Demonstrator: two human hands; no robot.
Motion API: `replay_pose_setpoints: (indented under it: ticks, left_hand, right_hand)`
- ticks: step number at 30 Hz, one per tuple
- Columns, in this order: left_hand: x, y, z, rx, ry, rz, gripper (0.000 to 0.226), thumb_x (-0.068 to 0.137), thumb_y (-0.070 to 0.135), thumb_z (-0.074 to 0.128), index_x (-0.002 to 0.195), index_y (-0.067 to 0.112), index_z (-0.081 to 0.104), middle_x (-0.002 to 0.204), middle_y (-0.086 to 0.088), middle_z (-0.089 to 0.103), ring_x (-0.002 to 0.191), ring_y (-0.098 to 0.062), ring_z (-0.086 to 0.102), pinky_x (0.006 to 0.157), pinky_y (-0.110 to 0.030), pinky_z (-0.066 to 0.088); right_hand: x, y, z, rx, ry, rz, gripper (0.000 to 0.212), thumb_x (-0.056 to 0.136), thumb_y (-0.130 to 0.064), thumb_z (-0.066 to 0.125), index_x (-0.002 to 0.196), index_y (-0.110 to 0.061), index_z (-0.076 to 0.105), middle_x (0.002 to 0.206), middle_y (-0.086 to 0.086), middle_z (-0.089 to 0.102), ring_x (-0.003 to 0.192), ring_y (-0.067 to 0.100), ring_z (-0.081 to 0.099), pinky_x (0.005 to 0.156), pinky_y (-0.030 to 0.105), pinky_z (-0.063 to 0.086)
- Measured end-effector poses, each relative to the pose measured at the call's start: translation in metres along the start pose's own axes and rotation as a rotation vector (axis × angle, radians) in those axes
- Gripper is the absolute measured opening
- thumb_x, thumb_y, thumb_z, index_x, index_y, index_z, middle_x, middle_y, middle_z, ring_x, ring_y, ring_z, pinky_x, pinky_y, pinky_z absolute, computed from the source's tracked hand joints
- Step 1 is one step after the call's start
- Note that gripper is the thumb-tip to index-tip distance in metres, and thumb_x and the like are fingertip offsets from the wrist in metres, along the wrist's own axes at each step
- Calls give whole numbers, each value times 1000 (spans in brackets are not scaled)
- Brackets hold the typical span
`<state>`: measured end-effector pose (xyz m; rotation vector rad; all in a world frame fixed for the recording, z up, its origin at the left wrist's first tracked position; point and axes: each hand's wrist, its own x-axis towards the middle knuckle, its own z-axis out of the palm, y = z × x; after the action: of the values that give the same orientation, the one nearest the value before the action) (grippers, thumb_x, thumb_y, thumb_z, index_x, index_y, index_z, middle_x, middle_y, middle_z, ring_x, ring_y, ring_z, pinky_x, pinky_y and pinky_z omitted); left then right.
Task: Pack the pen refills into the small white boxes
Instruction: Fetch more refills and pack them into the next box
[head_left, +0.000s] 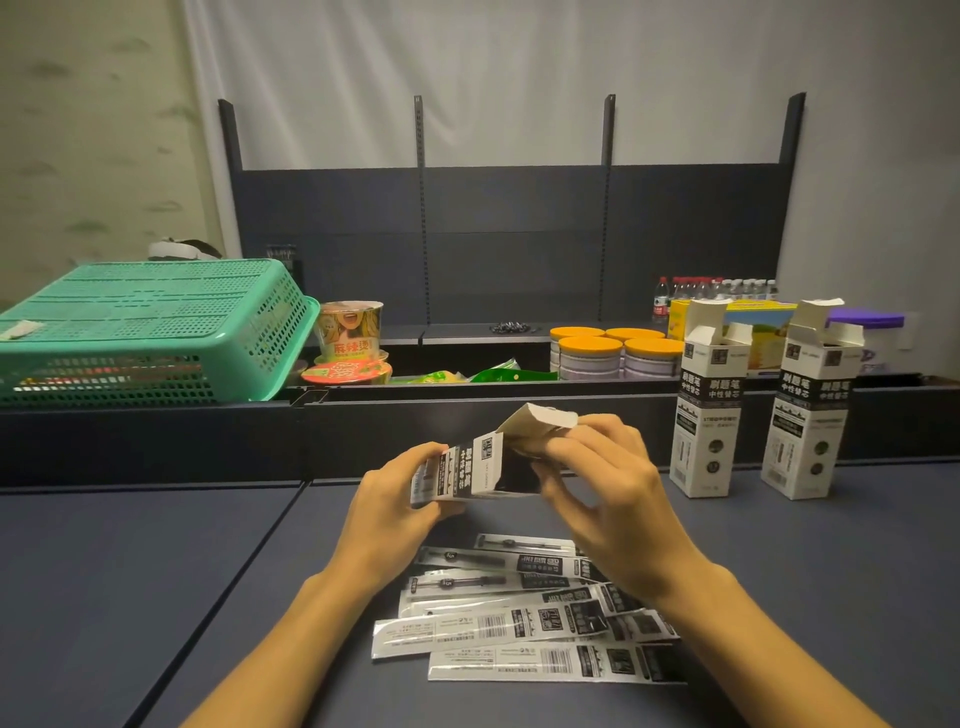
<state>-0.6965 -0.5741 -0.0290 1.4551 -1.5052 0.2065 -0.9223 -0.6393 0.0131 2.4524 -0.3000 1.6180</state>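
A small white box with black print (480, 467) is held lying sideways above the dark table, its open end toward the right and its flap (540, 420) raised. My left hand (397, 493) grips its closed end. My right hand (602, 478) pinches the open end at the flap. Several flat pen refill packets (524, 618) lie spread on the table just below my hands. Two more white boxes (709, 415) (813, 415) stand upright at the right with their top flaps open.
A green plastic basket (150, 332) sits upside down at the left on the raised ledge. Behind the ledge lie instant noodle cups (350, 332), orange-lidded tins (615, 353), snack bags and water bottles (711, 288). The dark table (156, 597) stretches left of the packets.
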Motion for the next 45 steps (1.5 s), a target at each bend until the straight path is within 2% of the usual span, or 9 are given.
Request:
replay_pose_setpoints:
  ticks: [12,15,18,22,29,35,39,43,45]
  left_hand:
    - [0,2,-2,49,-15,32,57,73,23,82,125,25,57,116,9,66,105,-10,60,89,-33,51]
    - [-1,5,-2,83,-20,46,56,73,23,82,124,23,58,116,7,66,103,-8,59,88,-25,48]
    - [-1,9,-3,110,-31,54,57,72,20,82,124,21,59,117,6,65,100,-1,54,84,-6,35]
    - [-1,9,-3,135,-53,69,60,70,18,84,125,17,60,118,3,66,102,-2,53,84,0,31]
    - [-2,4,-1,158,-39,95,63,70,18,84,127,18,58,121,1,64,109,-18,59,93,-30,43]
    - [0,2,-3,119,3,73,58,71,19,83,124,19,59,116,4,66,104,-14,61,89,-43,50]
    - [2,-5,-3,76,14,21,59,73,26,81,127,22,58,118,7,66,106,-12,60,89,-40,51]
    - [2,-8,-5,47,43,-19,58,73,27,81,126,22,59,116,8,66,103,-10,62,87,-32,54]
    - [2,-9,-5,45,50,-29,57,74,24,81,126,22,59,115,8,66,102,-10,62,86,-29,54]
  right_hand:
    - [-5,5,2,-25,-199,106,32,96,-24,44,115,-13,67,107,-2,68,107,21,55,91,41,44]
    - [-7,4,3,-48,-240,105,32,94,-23,43,113,-12,67,107,0,67,109,19,51,92,41,45]
    - [-5,0,1,-33,-282,138,32,94,-24,39,111,-14,65,107,-1,65,107,14,47,94,39,43]
    - [-3,-6,-5,21,-439,201,41,96,-33,24,121,-26,56,115,-9,59,110,5,43,109,30,26]
    - [-2,-9,-7,59,-542,217,47,92,-35,17,123,-26,52,122,-11,55,106,-4,38,114,34,21]
    - [-4,-6,-5,23,-452,172,36,95,-34,29,124,-27,50,115,-8,60,109,7,48,115,37,24]
    - [-4,-4,-3,6,-235,81,17,90,-22,47,104,-18,56,93,-2,64,93,16,53,97,39,42]
    - [1,-2,-9,34,-9,79,18,86,-15,52,94,-6,66,94,2,66,91,17,58,81,35,49]
    - [1,4,-13,77,-33,147,18,86,-16,53,95,-8,67,93,0,66,86,15,60,75,33,51]
